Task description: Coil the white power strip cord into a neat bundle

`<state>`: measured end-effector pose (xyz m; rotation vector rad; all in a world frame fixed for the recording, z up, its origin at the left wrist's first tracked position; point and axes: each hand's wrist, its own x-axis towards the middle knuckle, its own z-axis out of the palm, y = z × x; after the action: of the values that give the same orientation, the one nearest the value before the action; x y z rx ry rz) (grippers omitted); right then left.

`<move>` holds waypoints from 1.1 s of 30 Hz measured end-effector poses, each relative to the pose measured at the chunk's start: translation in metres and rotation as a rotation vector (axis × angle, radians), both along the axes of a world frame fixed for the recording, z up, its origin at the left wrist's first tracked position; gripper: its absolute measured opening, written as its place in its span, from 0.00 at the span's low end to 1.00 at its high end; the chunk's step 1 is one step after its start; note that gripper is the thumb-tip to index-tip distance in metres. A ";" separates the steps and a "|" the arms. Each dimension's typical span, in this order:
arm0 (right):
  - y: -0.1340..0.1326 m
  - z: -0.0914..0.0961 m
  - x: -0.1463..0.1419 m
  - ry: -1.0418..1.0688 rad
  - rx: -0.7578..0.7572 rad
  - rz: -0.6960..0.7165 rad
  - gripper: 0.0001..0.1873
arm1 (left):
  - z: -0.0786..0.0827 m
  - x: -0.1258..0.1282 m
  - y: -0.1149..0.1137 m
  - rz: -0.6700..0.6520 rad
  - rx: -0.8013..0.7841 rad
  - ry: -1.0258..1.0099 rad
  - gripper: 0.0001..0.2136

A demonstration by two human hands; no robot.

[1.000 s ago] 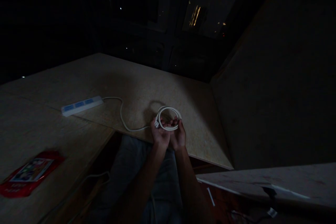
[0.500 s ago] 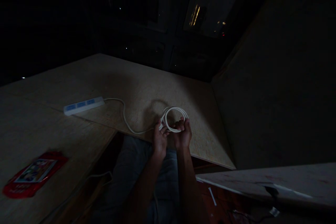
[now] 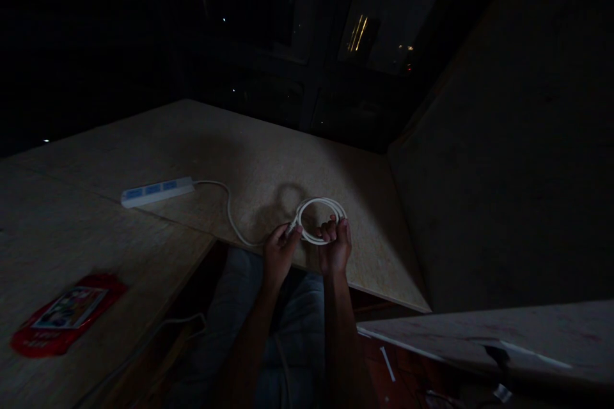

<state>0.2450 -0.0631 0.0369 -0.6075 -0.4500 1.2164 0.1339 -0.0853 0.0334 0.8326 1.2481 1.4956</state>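
A white cable coil (image 3: pixel 320 199), wound in several loops, is held up over the table's near edge. My right hand (image 3: pixel 336 246) is closed around the coil's right side, with fingers curled through the loop. At the coil's left side, my left hand (image 3: pixel 281 252) pinches the cable between thumb and fingers. From there a single length of cable runs left across the tabletop to a white power strip (image 3: pixel 157 192) with blue-tinted sockets. Another stretch of cable (image 3: pixel 283 364) hangs down over my lap.
A red packet (image 3: pixel 70 316) with a picture label lies on the table (image 3: pixel 268 147) at the lower left. A dark wall (image 3: pixel 503 172) rises on the right. Night windows stand behind the table. Loose cords lie on the floor at the lower right.
My left hand has shifted slightly left and turned, its thumb now over the cable at the coil's edge. My right hand keeps its hold on the coil.
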 end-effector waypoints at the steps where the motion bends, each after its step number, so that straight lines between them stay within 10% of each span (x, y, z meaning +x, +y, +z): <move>1: 0.000 0.000 0.000 0.005 0.003 0.002 0.17 | 0.000 -0.002 0.001 -0.003 -0.014 -0.027 0.19; 33: -0.012 -0.004 0.000 0.023 0.018 0.141 0.18 | 0.021 -0.024 -0.006 -0.195 -0.120 -0.184 0.23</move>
<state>0.2447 -0.0751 0.0332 -0.5536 -0.4902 1.3505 0.1100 -0.0909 0.0546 0.6997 1.0770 1.2975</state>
